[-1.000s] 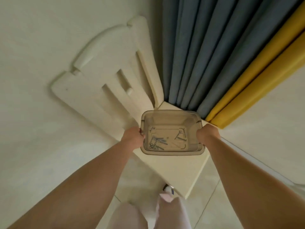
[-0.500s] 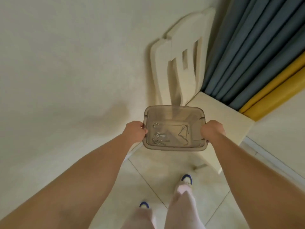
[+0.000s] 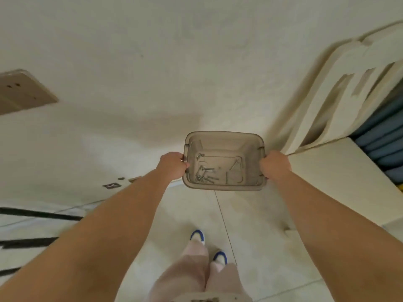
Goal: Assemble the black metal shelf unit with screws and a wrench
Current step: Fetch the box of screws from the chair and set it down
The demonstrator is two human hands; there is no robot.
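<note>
At the far left edge, black metal bars (image 3: 32, 214) lie on the floor, cut off and blurred. A small dark tag (image 3: 111, 185) by the wall is too smeared to read. The left hand (image 3: 173, 165) grips the left rim of a translucent tray (image 3: 224, 138), held level above the tiled floor (image 3: 250, 247), long axis running left to right. Inside, screws (image 3: 205, 174) cluster at the left and a bent wrench (image 3: 235, 171) lies at the right. The right hand (image 3: 275, 165) grips the opposite rim. A cream chair (image 3: 340, 171) stands just right, partly cut off.
</note>
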